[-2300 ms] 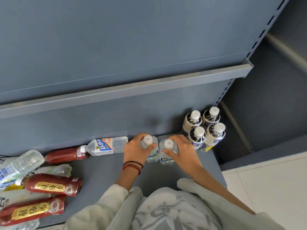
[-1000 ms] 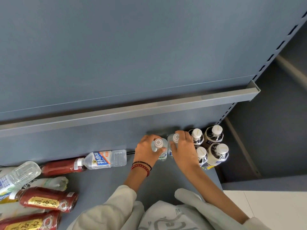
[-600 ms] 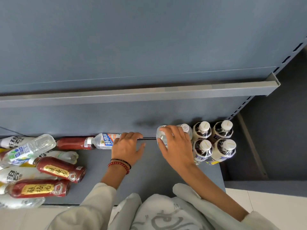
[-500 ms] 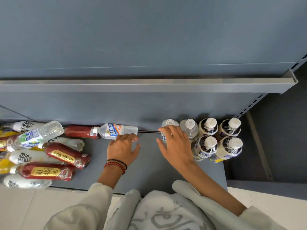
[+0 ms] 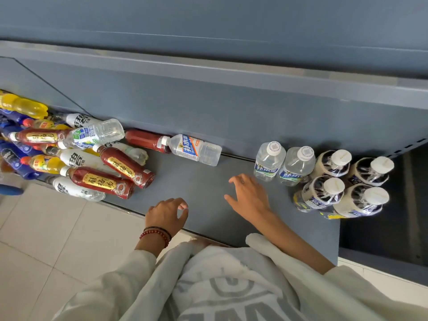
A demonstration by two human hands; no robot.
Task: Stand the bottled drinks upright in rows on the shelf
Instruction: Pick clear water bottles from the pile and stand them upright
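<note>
Two clear water bottles (image 5: 268,161) (image 5: 297,165) stand upright at the back of the grey shelf (image 5: 203,181), beside several upright white-capped dark-label bottles (image 5: 347,179) at the right. My right hand (image 5: 249,196) hovers empty over the shelf, just left of the clear bottles, fingers spread. My left hand (image 5: 168,214) hangs loosely curled above the shelf's front edge, holding nothing. One clear bottle with a blue and orange label (image 5: 193,150) lies on its side at the back, cap to cap with a red bottle (image 5: 147,140).
A heap of lying bottles (image 5: 76,156), red, white, yellow and blue, fills the shelf's left end. The upper shelf's lip (image 5: 208,70) overhangs the back. Tiled floor (image 5: 46,228) lies in front at the lower left.
Both hands let go of the two clear bottles, which now stand at the back beside the white-capped group. Both hands have drawn back toward the shelf's front; the view has swung left.
</note>
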